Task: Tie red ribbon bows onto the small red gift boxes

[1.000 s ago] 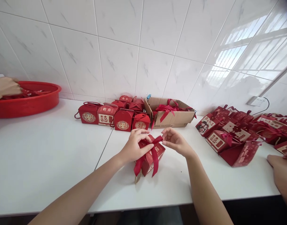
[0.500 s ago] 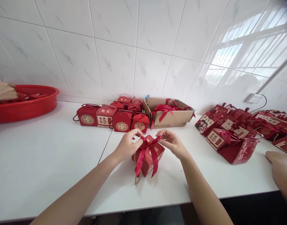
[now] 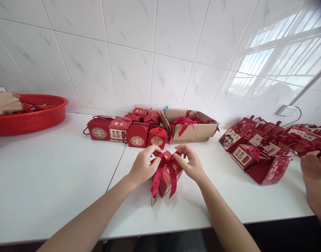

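A small red gift box (image 3: 166, 176) stands on the white table in front of me. On its top sits a red ribbon bow (image 3: 172, 175) with two tails hanging down over the near side. My left hand (image 3: 146, 163) pinches the bow's left loop between thumb and fingers. At the right loop, my right hand (image 3: 189, 163) is closed on the ribbon in the same way. A twisted cord handle (image 3: 154, 200) hangs at the box's lower left. My fingers partly cover the loops.
Behind the box are several finished-looking red boxes (image 3: 137, 135) and a cardboard box (image 3: 194, 132) of red ribbons. More gift boxes (image 3: 255, 150) crowd the right. A red basin (image 3: 31, 120) with another person's hand (image 3: 8, 102) is at left; another hand (image 3: 314, 166) is far right.
My fingers have shifted slightly inward on the bow's loops. The other person's hand at the far right has moved up to the boxes there.
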### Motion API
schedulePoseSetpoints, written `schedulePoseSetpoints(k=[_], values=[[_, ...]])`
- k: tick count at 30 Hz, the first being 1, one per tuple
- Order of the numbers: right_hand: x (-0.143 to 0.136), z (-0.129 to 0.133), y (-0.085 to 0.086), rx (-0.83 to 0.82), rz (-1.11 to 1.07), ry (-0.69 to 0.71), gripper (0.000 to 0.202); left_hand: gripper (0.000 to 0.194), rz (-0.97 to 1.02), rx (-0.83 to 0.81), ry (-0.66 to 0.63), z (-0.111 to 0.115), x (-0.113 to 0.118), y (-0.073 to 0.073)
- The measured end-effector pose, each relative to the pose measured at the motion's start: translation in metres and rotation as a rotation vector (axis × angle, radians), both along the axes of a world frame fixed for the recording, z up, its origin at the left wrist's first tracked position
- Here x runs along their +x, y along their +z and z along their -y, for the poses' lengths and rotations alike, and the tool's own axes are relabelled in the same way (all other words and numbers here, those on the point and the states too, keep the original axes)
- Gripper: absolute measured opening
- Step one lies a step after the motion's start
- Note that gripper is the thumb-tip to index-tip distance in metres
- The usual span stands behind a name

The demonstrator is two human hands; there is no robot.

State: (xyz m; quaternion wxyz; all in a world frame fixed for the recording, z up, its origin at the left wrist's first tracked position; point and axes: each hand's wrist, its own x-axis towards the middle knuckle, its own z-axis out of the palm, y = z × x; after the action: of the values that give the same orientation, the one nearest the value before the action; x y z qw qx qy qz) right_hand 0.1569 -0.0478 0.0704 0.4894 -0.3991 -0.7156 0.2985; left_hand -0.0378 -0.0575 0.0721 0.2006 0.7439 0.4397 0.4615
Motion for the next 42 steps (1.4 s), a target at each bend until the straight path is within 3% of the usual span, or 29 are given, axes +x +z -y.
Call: schedulePoseSetpoints(k=[4, 15, 21, 25, 31, 35, 42], values=[[0.005, -0.001, 0.002, -0.125, -0.106, 0.163, 0.025, 0.010, 0.023, -0.020, 0.005, 0.001, -0.001, 0.002], [0.015, 0.002, 0.010, -0.412, -0.266, 0.518, 0.033, 0.007, 0.184, -0.343, -0.132, -0.001, -0.001, 0.007], [0.007, 0.004, 0.011, -0.431, -0.195, 0.285, 0.030, 0.015, 0.236, -0.549, -0.097, -0.005, -0.004, 0.010], [0.002, 0.006, 0.007, -0.329, -0.104, 0.120, 0.031, 0.025, 0.351, -0.718, -0.264, -0.006, -0.007, 0.011], [-0.001, 0.009, 0.005, -0.219, 0.012, 0.032, 0.031, 0.024, 0.323, -0.696, -0.514, -0.003, -0.006, 0.014], [-0.005, 0.011, 0.002, -0.177, 0.080, -0.006, 0.030, 0.031, 0.367, -0.720, -0.533, -0.001, -0.003, 0.015], [-0.010, 0.013, 0.001, -0.054, 0.250, -0.131, 0.028, 0.024, 0.351, -0.754, -0.444, -0.003, -0.006, 0.011]])
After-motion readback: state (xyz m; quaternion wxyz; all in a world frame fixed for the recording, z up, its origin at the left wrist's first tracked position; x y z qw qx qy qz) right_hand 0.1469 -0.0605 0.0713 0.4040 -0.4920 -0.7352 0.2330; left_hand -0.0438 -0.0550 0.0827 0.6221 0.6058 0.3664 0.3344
